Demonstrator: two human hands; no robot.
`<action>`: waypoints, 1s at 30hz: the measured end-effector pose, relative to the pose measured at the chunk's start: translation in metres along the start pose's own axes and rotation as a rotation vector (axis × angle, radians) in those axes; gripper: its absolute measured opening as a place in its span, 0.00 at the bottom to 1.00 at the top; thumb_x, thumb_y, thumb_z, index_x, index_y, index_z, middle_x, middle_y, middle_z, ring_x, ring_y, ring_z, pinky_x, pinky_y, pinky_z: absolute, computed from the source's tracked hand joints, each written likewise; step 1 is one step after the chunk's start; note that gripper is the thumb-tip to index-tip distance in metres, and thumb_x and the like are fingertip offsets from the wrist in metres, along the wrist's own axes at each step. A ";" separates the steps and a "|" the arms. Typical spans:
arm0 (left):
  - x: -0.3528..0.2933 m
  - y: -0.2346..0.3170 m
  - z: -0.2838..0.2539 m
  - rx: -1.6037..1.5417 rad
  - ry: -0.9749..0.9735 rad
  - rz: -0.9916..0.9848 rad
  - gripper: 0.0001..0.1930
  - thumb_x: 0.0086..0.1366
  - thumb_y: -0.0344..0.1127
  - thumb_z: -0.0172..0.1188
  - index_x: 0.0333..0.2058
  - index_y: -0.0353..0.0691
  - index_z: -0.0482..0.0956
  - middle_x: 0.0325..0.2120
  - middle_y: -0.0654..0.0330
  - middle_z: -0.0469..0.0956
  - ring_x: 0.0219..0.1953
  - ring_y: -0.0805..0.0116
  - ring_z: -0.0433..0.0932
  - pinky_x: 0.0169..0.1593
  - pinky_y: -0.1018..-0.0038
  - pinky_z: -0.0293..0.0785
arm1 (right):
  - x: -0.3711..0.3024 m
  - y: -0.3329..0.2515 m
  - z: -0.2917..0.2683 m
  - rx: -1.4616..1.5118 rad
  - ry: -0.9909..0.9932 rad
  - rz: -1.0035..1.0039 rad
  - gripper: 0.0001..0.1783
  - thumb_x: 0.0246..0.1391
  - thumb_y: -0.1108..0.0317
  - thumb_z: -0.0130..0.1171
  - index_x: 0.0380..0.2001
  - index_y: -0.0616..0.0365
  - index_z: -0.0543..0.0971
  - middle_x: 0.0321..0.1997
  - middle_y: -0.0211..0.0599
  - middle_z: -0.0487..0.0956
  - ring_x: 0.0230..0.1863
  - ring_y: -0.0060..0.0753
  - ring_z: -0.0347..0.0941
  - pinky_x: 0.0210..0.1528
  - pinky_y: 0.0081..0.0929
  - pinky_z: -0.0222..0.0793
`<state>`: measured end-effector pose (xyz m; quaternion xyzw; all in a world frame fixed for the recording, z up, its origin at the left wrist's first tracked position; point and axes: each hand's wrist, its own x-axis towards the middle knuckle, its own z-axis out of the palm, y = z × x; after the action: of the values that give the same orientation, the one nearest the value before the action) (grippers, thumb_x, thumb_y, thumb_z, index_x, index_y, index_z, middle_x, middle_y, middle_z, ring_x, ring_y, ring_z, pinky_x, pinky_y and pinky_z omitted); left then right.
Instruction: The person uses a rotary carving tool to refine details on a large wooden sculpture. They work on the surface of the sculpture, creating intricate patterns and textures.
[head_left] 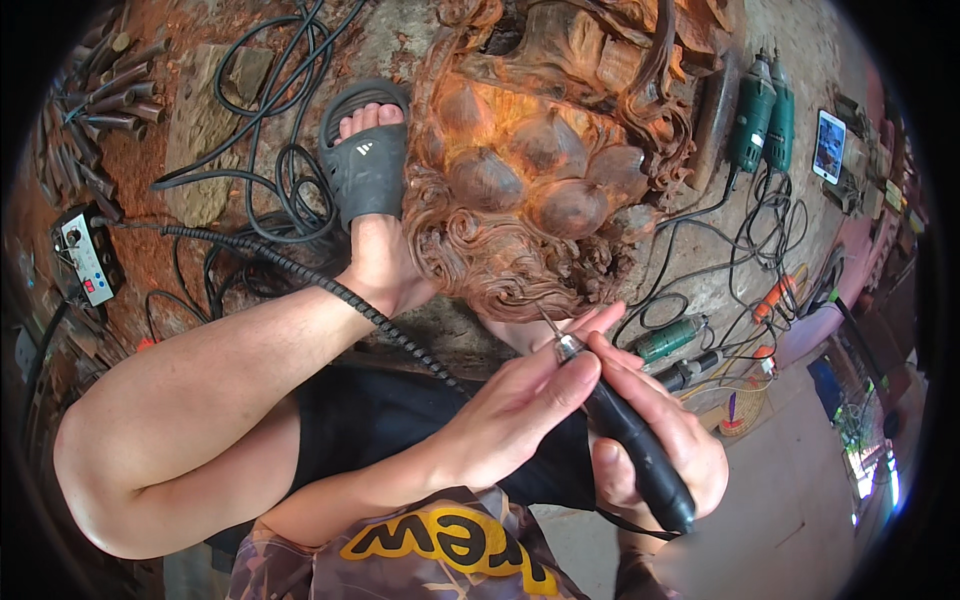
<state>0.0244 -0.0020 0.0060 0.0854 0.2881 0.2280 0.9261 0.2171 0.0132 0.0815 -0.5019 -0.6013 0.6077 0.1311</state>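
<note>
Both hands are on a black rotary handpiece (640,450), a carving tool with a metal collet and a thin bit. My right hand (690,440) wraps round its thick body, fingers along the far side. My left hand (520,395) closes on the front end near the collet, its thumb lying along the tool. The bit points up and left toward the near edge of a reddish-brown wood carving (480,245). This carving has smooth rounded lobes and swirling curls. Whether the bit touches the wood, I cannot tell.
A control box (88,262) with a coiled cord stands at far left. Black cables (285,180) lie beside my sandalled foot (365,160). Green power tools (765,110), another green tool (670,340), and a phone (829,146) lie right. Dark wood pieces (110,100) are piled upper left.
</note>
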 end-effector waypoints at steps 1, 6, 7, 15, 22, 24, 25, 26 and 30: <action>-0.001 0.000 -0.003 0.035 0.039 -0.009 0.31 0.80 0.56 0.43 0.66 0.33 0.69 0.68 0.48 0.65 0.71 0.62 0.61 0.73 0.62 0.55 | -0.003 0.001 0.004 0.000 -0.027 0.043 0.39 0.56 0.69 0.67 0.66 0.75 0.65 0.70 0.65 0.67 0.74 0.61 0.63 0.77 0.50 0.55; -0.002 -0.002 -0.004 -0.055 0.150 -0.040 0.28 0.81 0.52 0.43 0.61 0.30 0.72 0.62 0.49 0.73 0.67 0.65 0.67 0.72 0.66 0.58 | -0.005 0.008 0.018 0.089 -0.063 0.148 0.41 0.57 0.68 0.67 0.71 0.65 0.63 0.76 0.52 0.61 0.78 0.52 0.54 0.81 0.42 0.48; -0.002 -0.003 -0.004 -0.067 0.155 -0.041 0.27 0.82 0.51 0.43 0.60 0.29 0.72 0.62 0.49 0.73 0.67 0.65 0.67 0.72 0.66 0.58 | -0.005 0.008 0.012 0.115 -0.093 0.169 0.41 0.57 0.68 0.67 0.71 0.64 0.62 0.77 0.51 0.60 0.79 0.51 0.53 0.81 0.41 0.47; 0.001 -0.004 -0.004 -0.203 0.170 -0.032 0.27 0.82 0.48 0.43 0.63 0.27 0.69 0.64 0.47 0.71 0.67 0.63 0.67 0.72 0.65 0.58 | 0.000 0.012 0.006 0.120 -0.124 0.127 0.38 0.60 0.70 0.62 0.71 0.67 0.61 0.76 0.55 0.61 0.78 0.51 0.55 0.80 0.42 0.47; 0.000 -0.004 -0.002 -0.205 0.169 -0.035 0.28 0.82 0.49 0.43 0.63 0.27 0.69 0.65 0.47 0.70 0.67 0.63 0.68 0.72 0.64 0.59 | 0.002 0.011 0.003 0.088 -0.150 0.133 0.38 0.61 0.67 0.62 0.70 0.69 0.61 0.75 0.59 0.61 0.78 0.54 0.56 0.80 0.44 0.48; 0.001 -0.003 -0.003 -0.194 0.172 -0.032 0.28 0.82 0.49 0.43 0.63 0.27 0.69 0.65 0.47 0.70 0.67 0.62 0.68 0.72 0.64 0.59 | 0.002 0.010 0.002 0.098 -0.150 0.159 0.39 0.60 0.66 0.64 0.70 0.66 0.63 0.76 0.56 0.62 0.78 0.53 0.56 0.80 0.45 0.48; 0.001 -0.004 -0.003 -0.186 0.174 -0.025 0.28 0.82 0.49 0.43 0.63 0.27 0.69 0.65 0.47 0.70 0.67 0.62 0.68 0.72 0.64 0.59 | 0.003 0.010 0.002 0.100 -0.149 0.157 0.39 0.60 0.66 0.64 0.70 0.66 0.62 0.76 0.56 0.62 0.78 0.54 0.55 0.80 0.45 0.48; 0.001 -0.004 -0.003 -0.178 0.177 -0.020 0.28 0.82 0.49 0.43 0.63 0.27 0.69 0.64 0.47 0.71 0.67 0.62 0.68 0.72 0.64 0.59 | 0.003 0.010 0.002 0.103 -0.151 0.161 0.39 0.60 0.66 0.64 0.70 0.67 0.62 0.76 0.56 0.62 0.78 0.54 0.56 0.80 0.45 0.49; 0.001 -0.003 -0.004 -0.156 0.168 -0.024 0.28 0.82 0.49 0.43 0.63 0.27 0.69 0.64 0.47 0.71 0.67 0.62 0.68 0.72 0.65 0.60 | 0.003 0.009 0.000 0.105 -0.147 0.175 0.39 0.60 0.67 0.65 0.71 0.67 0.62 0.75 0.58 0.62 0.77 0.55 0.57 0.80 0.46 0.50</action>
<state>0.0241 -0.0041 0.0014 -0.0098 0.3469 0.2449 0.9053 0.2196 0.0131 0.0729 -0.4990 -0.5306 0.6827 0.0589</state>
